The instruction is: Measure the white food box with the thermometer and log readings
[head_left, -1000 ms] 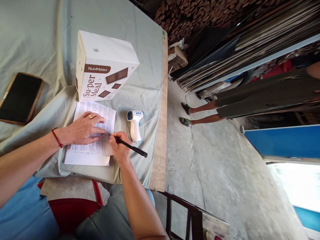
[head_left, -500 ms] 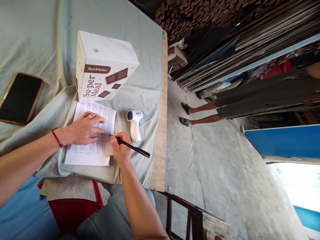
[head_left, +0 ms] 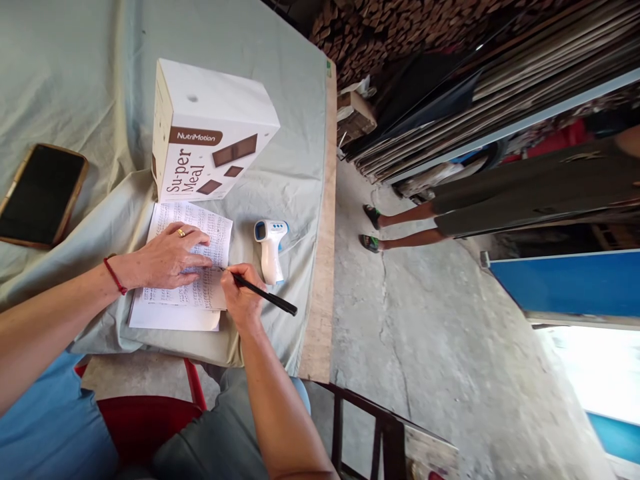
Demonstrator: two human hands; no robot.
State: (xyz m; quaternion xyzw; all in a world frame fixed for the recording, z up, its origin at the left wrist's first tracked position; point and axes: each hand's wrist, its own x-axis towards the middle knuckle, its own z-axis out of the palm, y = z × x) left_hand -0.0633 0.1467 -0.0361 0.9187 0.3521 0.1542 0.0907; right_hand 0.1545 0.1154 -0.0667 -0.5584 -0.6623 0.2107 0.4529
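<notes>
My left hand (head_left: 175, 257) lies flat with its fingers spread on a sheet covered in handwriting (head_left: 217, 233). A ring and a red wrist cord show on that side. In my right hand (head_left: 243, 297) is a black pen (head_left: 270, 298), pinched near its tip, which meets the right part of the written sheet. Under that sheet, a blank white page (head_left: 175, 319) sticks out toward me. Just right of the papers lies a white and blue infrared thermometer (head_left: 271, 250). A white NutriMotion box (head_left: 210, 133) stands directly behind the papers.
A phone (head_left: 43, 193) with a dark screen lies at the left on the cloth-covered table (head_left: 290, 53). Beyond the table's wooden edge (head_left: 317, 293), a person (head_left: 500, 187) stands on the concrete floor. Stacked firewood (head_left: 380, 33) fills the back. A red stool (head_left: 145, 427) is below me.
The pen's rear end has shifted slightly to the left, while its tip stays by the written sheet. My left hand keeps its place on the paper.
</notes>
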